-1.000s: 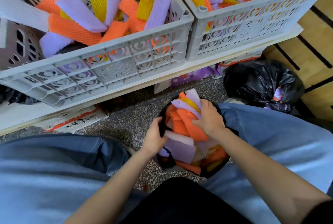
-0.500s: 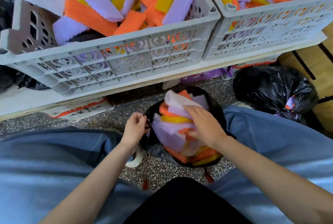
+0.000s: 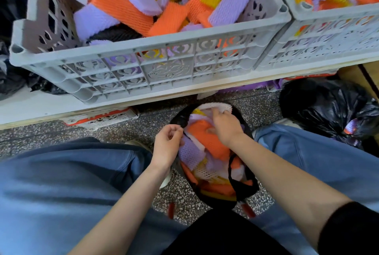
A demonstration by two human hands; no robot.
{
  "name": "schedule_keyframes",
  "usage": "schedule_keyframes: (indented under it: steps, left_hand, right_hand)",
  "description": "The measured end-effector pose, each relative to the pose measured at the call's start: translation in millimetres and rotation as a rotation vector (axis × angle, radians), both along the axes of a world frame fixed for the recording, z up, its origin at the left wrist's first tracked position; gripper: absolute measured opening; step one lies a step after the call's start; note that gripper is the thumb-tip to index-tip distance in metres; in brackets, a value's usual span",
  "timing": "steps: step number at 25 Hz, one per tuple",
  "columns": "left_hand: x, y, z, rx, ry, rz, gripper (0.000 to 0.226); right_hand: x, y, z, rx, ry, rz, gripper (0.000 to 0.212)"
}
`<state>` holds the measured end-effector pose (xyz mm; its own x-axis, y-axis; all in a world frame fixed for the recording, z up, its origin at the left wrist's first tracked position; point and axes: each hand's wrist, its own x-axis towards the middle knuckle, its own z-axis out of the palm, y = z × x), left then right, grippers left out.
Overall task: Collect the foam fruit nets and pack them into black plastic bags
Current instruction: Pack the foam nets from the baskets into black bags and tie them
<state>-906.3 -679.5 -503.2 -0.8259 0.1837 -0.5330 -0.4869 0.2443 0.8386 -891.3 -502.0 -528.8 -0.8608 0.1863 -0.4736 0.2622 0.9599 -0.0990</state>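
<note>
Head view. We record the black plastic bag (image 3: 243,190) standing open on the speckled floor (image 3: 123,131) between the person's two blue-trousered knees, just in front of the white tabletop (image 3: 30,107). The bag is filled to its rim with foam fruit nets (image 3: 207,142): orange, purple, white and yellow. Left hand (image 3: 167,144): fingers curled, thumb and forefinger closed together on the bag's left rim. Right hand (image 3: 225,127): palm down on top of the pile, fingers reaching onto a white net (image 3: 213,107) at the far rim; we cannot tell whether they clasp it or only press. On the tabletop we note two grey slotted crates side by side and touching, the left crate (image 3: 168,70) and the right crate (image 3: 328,45), both heaped with loose nets (image 3: 123,4) in the same colours. A second black bag (image 3: 328,109), bulging, sits on the floor at the right, near the right knee.
</note>
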Motion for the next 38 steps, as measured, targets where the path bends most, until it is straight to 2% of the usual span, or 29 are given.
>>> schedule_keyframes:
  steps: [2, 4, 8, 12, 15, 17, 19, 22, 24, 26, 30, 33, 36, 38]
  left_hand:
    - [-6, 1, 3, 0.022, 0.015, 0.037, 0.013]
    - [-13, 0, 5, 0.026, 0.030, 0.078, 0.019]
    - [-18, -5, 5, 0.016, 0.011, 0.083, 0.020]
    - [-15, -10, 6, -0.004, -0.015, 0.000, 0.017]
    - [-22, -13, 6, -0.027, 0.003, -0.019, 0.018]
    - [-29, -14, 2, -0.053, 0.031, -0.006, 0.019]
    - [-34, -14, -3, -0.087, 0.041, -0.016, 0.015]
    - [-36, -15, -9, -0.137, 0.053, -0.047, 0.011]
    - [-37, -14, -10, -0.163, 0.071, -0.073, 0.012]
    - [-37, -14, -8, -0.228, 0.113, -0.153, 0.014]
    - [-43, -18, 7, -0.374, 0.324, -0.472, 0.022]
    - [-61, -19, 42, -0.445, 0.754, -0.624, 0.023]
    - [-95, -17, 94, -0.381, 1.150, -0.634, 0.020]
    - [-122, -18, 122, -0.306, 1.222, -0.550, 0.018]
  right_hand:
    - [-3, -12, -5, -0.039, 0.079, -0.054, 0.053]
    - [-1, -24, -15, -0.065, 0.124, 0.027, 0.052]
    - [-5, -34, -43, -0.008, 0.018, 0.194, 0.053]
    - [-26, -19, -50, 0.099, -0.020, 0.150, 0.047]
    - [-29, -15, -40, 0.083, 0.172, -0.028, 0.032]
    - [-19, -19, -35, -0.012, 0.293, -0.022, 0.032]
    - [-10, -20, -38, -0.113, 0.207, 0.115, 0.040]
    - [2, -18, -46, -0.098, -0.004, 0.302, 0.055]
    - [5, -15, -43, -0.070, -0.011, 0.324, 0.060]
    - [5, -13, -30, -0.083, 0.039, 0.310, 0.055]
    - [-4, 2, 12, -0.041, 0.216, 0.407, 0.036]
    - [-15, 16, 61, -0.044, 0.438, 0.441, 0.030]
    - [-33, 26, 118, -0.059, 0.685, 0.427, 0.026]
    - [-55, 32, 149, -0.124, 0.794, 0.385, 0.025]
